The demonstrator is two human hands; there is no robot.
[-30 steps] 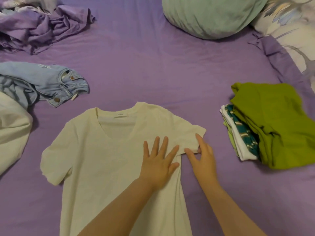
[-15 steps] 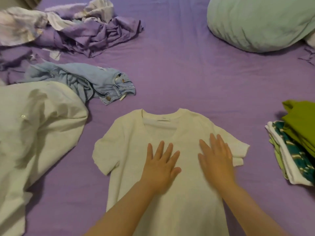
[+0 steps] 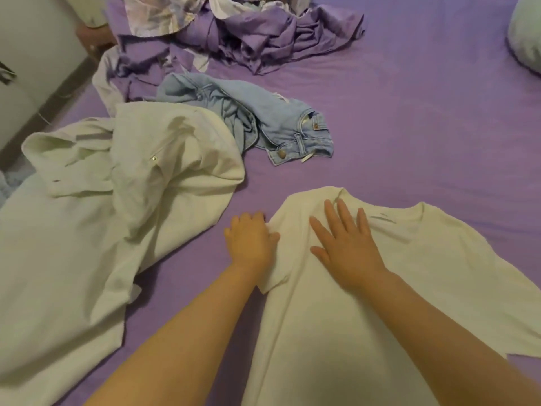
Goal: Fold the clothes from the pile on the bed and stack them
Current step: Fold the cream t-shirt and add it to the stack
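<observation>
A cream T-shirt (image 3: 366, 317) lies flat, neck away from me, on the purple bed sheet (image 3: 409, 112). My left hand (image 3: 248, 240) is at the shirt's left sleeve, its fingers curled over the sleeve's edge by the shoulder. Beside the collar, my right hand (image 3: 347, 244) presses flat on the left chest with straight, spread fingers. The unfolded pile spreads to the left and behind: a pale hooded garment (image 3: 117, 206), light blue jeans (image 3: 263, 118) and crumpled purple clothes (image 3: 263, 33).
A mint pillow (image 3: 527, 33) shows at the top right corner. The bed's left edge runs past a pale wall or cabinet (image 3: 29, 54) at the upper left. Bare purple sheet lies beyond the shirt's collar.
The view has swung left, and the folded stack on the right has left the frame. Both hands slid left across the shirt. My left hand went from flat on the chest to the left sleeve.
</observation>
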